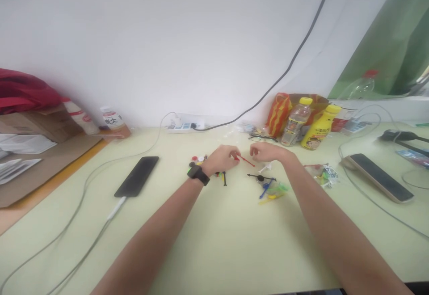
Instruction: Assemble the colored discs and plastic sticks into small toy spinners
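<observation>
My left hand (223, 157), with a black watch on the wrist, pinches one end of a thin red plastic stick (246, 161) above the pale table. My right hand (268, 152) hovers with curled fingers just right of the stick's other end; contact cannot be told. Below the hands lie small plastic parts: a black rod with a disc (260, 177), blue, green and yellow sticks (272, 191), a white piece (266, 167), and small round caps (197, 159) by my left wrist.
A black phone (137, 176) on a white cable lies left. Another phone (380, 176) lies right, near a crumpled clear bag (323, 173). Yellow bottles (318, 127), glasses (263, 137) and a power strip (182, 127) line the wall. Boxes (36, 123) stand far left.
</observation>
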A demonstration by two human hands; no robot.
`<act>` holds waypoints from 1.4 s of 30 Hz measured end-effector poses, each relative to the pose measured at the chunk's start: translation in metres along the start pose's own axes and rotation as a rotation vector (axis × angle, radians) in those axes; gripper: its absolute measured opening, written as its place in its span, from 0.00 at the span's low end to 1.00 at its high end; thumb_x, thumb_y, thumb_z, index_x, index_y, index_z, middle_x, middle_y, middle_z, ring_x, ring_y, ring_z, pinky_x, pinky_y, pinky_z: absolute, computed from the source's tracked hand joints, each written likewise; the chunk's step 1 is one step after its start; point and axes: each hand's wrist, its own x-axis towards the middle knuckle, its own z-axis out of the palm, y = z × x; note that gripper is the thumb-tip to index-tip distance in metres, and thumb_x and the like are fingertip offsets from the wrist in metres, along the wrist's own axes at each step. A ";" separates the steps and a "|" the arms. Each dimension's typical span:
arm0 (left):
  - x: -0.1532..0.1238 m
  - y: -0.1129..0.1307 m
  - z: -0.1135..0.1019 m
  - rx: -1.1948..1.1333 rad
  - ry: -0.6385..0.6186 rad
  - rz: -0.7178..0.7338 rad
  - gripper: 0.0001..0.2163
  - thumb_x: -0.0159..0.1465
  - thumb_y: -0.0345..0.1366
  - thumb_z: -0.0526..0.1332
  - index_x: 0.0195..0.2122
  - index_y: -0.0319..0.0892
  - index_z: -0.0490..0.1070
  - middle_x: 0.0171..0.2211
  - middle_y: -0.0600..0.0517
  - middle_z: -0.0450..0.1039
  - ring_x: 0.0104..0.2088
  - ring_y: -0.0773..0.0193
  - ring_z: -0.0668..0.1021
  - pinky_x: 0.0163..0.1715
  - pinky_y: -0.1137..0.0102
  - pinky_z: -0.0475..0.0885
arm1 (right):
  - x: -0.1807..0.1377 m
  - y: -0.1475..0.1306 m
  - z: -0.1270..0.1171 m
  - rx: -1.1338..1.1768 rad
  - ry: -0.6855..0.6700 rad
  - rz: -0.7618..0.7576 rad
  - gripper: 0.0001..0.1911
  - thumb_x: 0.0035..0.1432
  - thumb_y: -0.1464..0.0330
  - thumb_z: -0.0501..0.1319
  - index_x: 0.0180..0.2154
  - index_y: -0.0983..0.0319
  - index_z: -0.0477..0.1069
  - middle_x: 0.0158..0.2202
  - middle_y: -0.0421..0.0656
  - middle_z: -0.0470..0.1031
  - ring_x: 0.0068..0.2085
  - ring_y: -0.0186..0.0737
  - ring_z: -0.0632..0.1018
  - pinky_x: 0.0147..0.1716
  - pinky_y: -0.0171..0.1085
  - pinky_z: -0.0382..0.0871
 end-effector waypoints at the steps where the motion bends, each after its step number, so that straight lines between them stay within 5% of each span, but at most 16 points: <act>1: -0.001 -0.001 0.000 0.049 -0.023 -0.018 0.07 0.58 0.37 0.66 0.36 0.44 0.80 0.35 0.50 0.81 0.35 0.59 0.81 0.35 0.67 0.74 | -0.005 0.004 -0.005 -0.008 -0.017 0.012 0.12 0.51 0.70 0.67 0.40 0.59 0.75 0.46 0.47 0.79 0.45 0.47 0.79 0.36 0.37 0.68; 4: -0.003 -0.005 -0.001 0.165 -0.036 -0.043 0.06 0.59 0.38 0.65 0.34 0.44 0.81 0.35 0.49 0.80 0.36 0.56 0.80 0.38 0.65 0.74 | -0.017 0.013 -0.017 -0.027 -0.142 0.064 0.16 0.45 0.68 0.71 0.39 0.57 0.78 0.45 0.44 0.80 0.43 0.48 0.80 0.32 0.37 0.68; 9: -0.004 -0.001 -0.010 0.201 0.045 0.041 0.11 0.65 0.41 0.63 0.46 0.45 0.79 0.46 0.47 0.80 0.50 0.50 0.78 0.49 0.59 0.74 | -0.022 0.020 -0.023 -0.030 -0.251 0.124 0.14 0.43 0.69 0.71 0.37 0.57 0.79 0.40 0.44 0.81 0.40 0.47 0.80 0.29 0.36 0.66; 13: -0.002 0.005 -0.024 0.113 0.100 0.079 0.11 0.68 0.43 0.62 0.45 0.45 0.78 0.47 0.49 0.81 0.48 0.54 0.79 0.49 0.59 0.75 | -0.028 0.014 -0.029 0.087 -0.148 0.081 0.13 0.47 0.63 0.73 0.35 0.59 0.78 0.36 0.46 0.81 0.37 0.47 0.80 0.29 0.38 0.68; 18: 0.004 0.020 -0.026 -0.195 0.127 0.121 0.13 0.67 0.46 0.64 0.47 0.44 0.77 0.47 0.48 0.80 0.41 0.60 0.82 0.42 0.65 0.78 | -0.031 -0.014 -0.032 0.576 0.078 -0.160 0.18 0.53 0.57 0.72 0.39 0.59 0.72 0.32 0.44 0.80 0.33 0.42 0.80 0.37 0.40 0.73; 25: 0.005 0.036 -0.018 -0.432 0.192 0.172 0.14 0.67 0.46 0.66 0.45 0.40 0.75 0.44 0.45 0.80 0.42 0.61 0.83 0.46 0.65 0.79 | -0.016 -0.041 -0.015 0.978 0.090 -0.266 0.10 0.55 0.67 0.68 0.37 0.59 0.68 0.34 0.44 0.81 0.39 0.44 0.82 0.46 0.45 0.76; 31: 0.002 0.038 -0.018 -0.380 0.140 0.195 0.08 0.68 0.39 0.62 0.42 0.39 0.75 0.40 0.47 0.80 0.39 0.63 0.82 0.46 0.67 0.78 | -0.013 -0.039 -0.012 0.766 0.136 -0.255 0.07 0.55 0.69 0.60 0.38 0.59 0.68 0.30 0.41 0.76 0.32 0.38 0.74 0.35 0.36 0.70; 36: 0.001 0.029 0.002 -0.210 0.113 0.189 0.05 0.66 0.36 0.63 0.36 0.40 0.76 0.36 0.49 0.79 0.36 0.63 0.80 0.41 0.69 0.76 | -0.004 -0.025 -0.004 0.288 0.223 -0.028 0.11 0.64 0.66 0.51 0.41 0.60 0.70 0.40 0.45 0.77 0.40 0.41 0.75 0.35 0.35 0.67; 42: -0.003 0.020 0.027 0.168 0.012 0.127 0.04 0.62 0.38 0.68 0.33 0.44 0.77 0.34 0.48 0.77 0.41 0.54 0.79 0.43 0.63 0.72 | -0.005 -0.004 -0.005 0.016 0.047 0.072 0.10 0.53 0.68 0.65 0.40 0.61 0.74 0.42 0.48 0.80 0.40 0.45 0.78 0.34 0.36 0.67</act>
